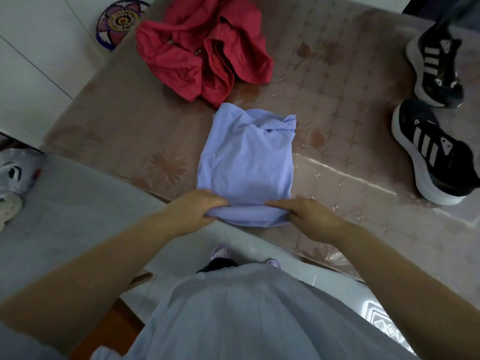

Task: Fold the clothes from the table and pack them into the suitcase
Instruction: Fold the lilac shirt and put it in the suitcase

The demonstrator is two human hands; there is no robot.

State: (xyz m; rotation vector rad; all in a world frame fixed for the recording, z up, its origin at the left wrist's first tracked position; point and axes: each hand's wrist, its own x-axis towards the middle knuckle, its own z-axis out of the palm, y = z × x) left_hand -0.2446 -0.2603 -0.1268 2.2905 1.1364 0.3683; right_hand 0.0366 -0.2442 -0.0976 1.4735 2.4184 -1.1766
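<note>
- The left grip and right grip each pinch the near, rolled edge of the folded lavender shirt, fingers on top.
- The shirt lies mid-worktop, just beside a crumpled red garment.
- Black sneakers sit at the right.

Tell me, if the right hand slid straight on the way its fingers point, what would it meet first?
The right hand points left along the near fold of the lilac garment it grips, so it would probably meet the left hand, gripping the same fold, first.
</note>
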